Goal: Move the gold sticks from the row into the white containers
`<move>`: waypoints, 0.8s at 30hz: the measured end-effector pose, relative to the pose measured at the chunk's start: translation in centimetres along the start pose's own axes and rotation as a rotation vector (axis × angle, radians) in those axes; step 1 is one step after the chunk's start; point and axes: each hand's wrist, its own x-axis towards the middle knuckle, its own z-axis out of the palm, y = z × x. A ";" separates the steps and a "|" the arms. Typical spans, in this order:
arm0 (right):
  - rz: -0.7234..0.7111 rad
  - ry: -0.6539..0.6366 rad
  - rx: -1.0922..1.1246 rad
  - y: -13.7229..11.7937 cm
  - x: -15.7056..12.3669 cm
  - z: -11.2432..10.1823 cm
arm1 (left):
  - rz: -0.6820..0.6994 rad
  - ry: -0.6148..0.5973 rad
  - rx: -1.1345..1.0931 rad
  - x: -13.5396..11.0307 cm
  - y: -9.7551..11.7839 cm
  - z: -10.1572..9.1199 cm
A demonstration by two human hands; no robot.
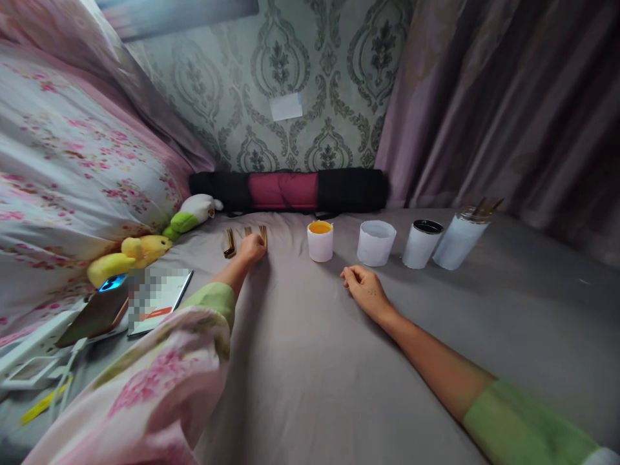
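Note:
My left hand [252,249] reaches forward with its fingers closed at a small bundle of thin golden-brown sticks [263,232]. Its fingertips are partly hidden. Similar stick bundles [229,243] stand or lie just left of it. My right hand [367,289] rests with curled fingers on the grey sheet, and nothing shows in it. Beyond that hand, a white cup with a yellow-orange inside [320,247] and a wider white cup [376,245] stand upright. Farther right are a white cup with a dark inside [421,247] and a tilted, taller white container [460,240] with sticks at its top.
A black and maroon roll [285,191] lies along the patterned wall. At left are a white and green plush toy [191,214], a yellow plush toy [130,257], a phone [99,307], a tablet-like panel [162,300] and a white power strip [36,342]. Curtains [484,110] hang right.

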 end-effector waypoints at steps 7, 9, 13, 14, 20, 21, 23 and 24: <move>0.014 -0.008 -0.002 0.1 0.0 0.1 | 0.046 -0.005 0.027 -0.1 -0.1 0.4; 0.008 -0.007 0.000 0.1 0.0 0.0 | 0.061 -0.009 0.034 0.0 -0.1 0.4; 0.004 -0.004 -0.005 0.2 0.0 0.0 | 0.072 -0.019 0.044 0.2 -0.3 0.5; 0.004 -0.005 -0.006 0.2 0.0 0.0 | 0.073 -0.021 0.044 0.3 -0.3 0.5; 0.012 -0.008 -0.011 0.3 0.1 0.1 | 0.076 -0.023 0.033 0.4 -0.3 0.6; 0.012 -0.009 -0.011 0.3 0.1 0.1 | 0.074 -0.022 0.031 0.3 -0.3 0.6; 0.008 -0.010 -0.009 0.3 0.1 0.1 | 0.072 -0.023 0.028 0.3 -0.3 0.5; 0.006 -0.012 -0.006 0.2 0.1 0.0 | 0.072 -0.022 0.026 0.2 -0.2 0.5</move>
